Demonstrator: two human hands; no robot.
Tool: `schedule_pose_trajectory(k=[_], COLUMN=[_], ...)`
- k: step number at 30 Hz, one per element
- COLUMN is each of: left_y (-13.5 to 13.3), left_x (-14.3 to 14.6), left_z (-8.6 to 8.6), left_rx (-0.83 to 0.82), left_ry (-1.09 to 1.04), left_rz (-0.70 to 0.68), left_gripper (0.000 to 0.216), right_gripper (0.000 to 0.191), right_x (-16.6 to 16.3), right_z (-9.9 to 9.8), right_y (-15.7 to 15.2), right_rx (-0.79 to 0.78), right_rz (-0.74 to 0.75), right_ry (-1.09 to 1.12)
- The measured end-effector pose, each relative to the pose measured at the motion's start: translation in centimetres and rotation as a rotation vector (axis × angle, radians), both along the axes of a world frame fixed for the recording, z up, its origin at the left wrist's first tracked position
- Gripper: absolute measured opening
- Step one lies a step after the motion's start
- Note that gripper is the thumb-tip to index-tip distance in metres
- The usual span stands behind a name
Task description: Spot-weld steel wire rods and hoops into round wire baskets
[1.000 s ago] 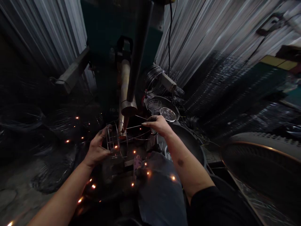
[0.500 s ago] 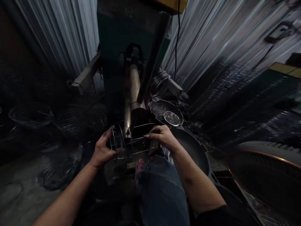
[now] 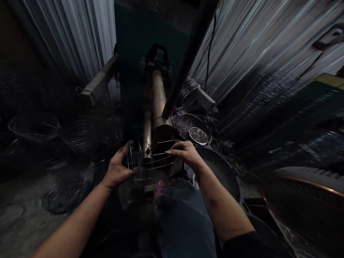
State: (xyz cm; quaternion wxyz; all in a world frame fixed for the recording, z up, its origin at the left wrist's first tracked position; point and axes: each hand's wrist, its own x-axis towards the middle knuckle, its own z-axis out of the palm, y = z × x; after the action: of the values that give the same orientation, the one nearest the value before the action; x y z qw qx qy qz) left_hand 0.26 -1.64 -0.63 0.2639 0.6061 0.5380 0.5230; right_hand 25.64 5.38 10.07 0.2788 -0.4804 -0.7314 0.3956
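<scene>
My left hand (image 3: 116, 168) and right hand (image 3: 186, 154) are grasping the wire basket (image 3: 137, 157), risking skewing it against the copper welding electrode (image 3: 159, 95) if my fingers slip.

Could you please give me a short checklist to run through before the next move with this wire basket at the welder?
1. Grip: ok. The left hand and right hand both hold the basket.
2. Lower electrode: ok, it reaches into the basket.
3. Upper electrode: ok, it sits above the wires, clear of the fingers.
4. Hand protection: not ok, both hands are bare.
5. Foot: cannot tell whether it is on a control.
6. Wire joints: cannot tell, too small and dark.
</scene>
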Motion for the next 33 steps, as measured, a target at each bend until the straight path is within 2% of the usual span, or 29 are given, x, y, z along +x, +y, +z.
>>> schedule_pose_trajectory(k=[10, 20, 28, 33], left_y=[0.9, 1.4, 1.4, 1.4], left_x=[0.0, 0.1, 0.1, 0.0], left_z=[0.5, 0.2, 0.5, 0.3], left_rx=[-0.059, -0.082, -0.108, -0.105], left_ry=[-0.084, -0.14, -0.167, -0.145], left_rz=[-0.041, -0.049, -0.061, -0.037], left_gripper=[0.098, 0.101, 0.099, 0.099], right_gripper=[0.038, 0.041, 0.039, 0.035], right_x=[0.0, 0.1, -0.1, -0.1], right_z=[-0.3, -0.2, -0.3, -0.4], right_y=[0.9, 1.2, 1.5, 1.6], right_rx=[-0.07, -0.101, -0.103, -0.051], right_rz=[-0.03, -0.052, -0.033, -0.025], right_ry=[0.046, 0.042, 0.061, 0.035])
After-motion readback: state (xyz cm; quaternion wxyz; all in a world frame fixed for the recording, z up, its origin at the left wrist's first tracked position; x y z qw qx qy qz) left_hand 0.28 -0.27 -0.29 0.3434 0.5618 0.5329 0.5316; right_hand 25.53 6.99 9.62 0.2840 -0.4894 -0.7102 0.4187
